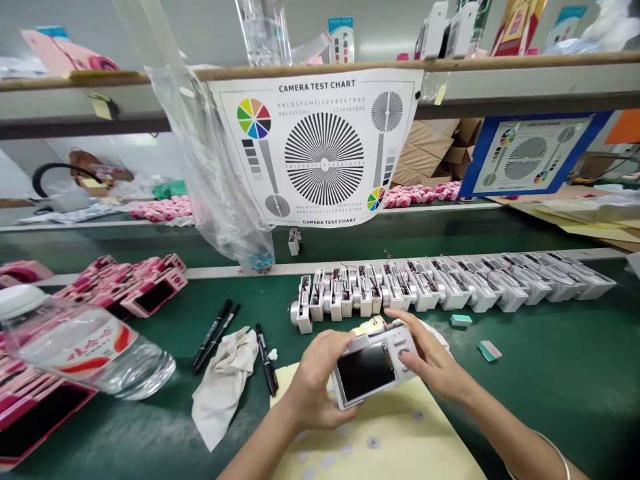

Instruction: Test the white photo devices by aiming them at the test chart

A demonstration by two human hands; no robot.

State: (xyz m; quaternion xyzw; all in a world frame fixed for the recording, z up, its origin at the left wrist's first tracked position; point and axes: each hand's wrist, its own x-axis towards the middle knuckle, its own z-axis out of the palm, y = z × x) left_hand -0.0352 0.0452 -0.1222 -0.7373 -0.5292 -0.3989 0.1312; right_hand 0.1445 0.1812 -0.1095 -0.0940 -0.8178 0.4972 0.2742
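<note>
The heading "CAMERA TEST CHART" is printed in black capitals along both the top and bottom edges of a white rectangular paper test chart (320,150). Beneath the top heading, "ABCDEFGHIJ 1234567890" can be read, with "1234567890" repeated to the right. The red-and-white label on a clear plastic water bottle (85,350) is too blurred to be read, and the print on a smaller blue-bordered test chart (525,157) is too small to be made out.

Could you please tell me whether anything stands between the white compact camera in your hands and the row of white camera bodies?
Nothing visible does: only green bench mat lies between the white compact camera and the white camera bodies.
</note>
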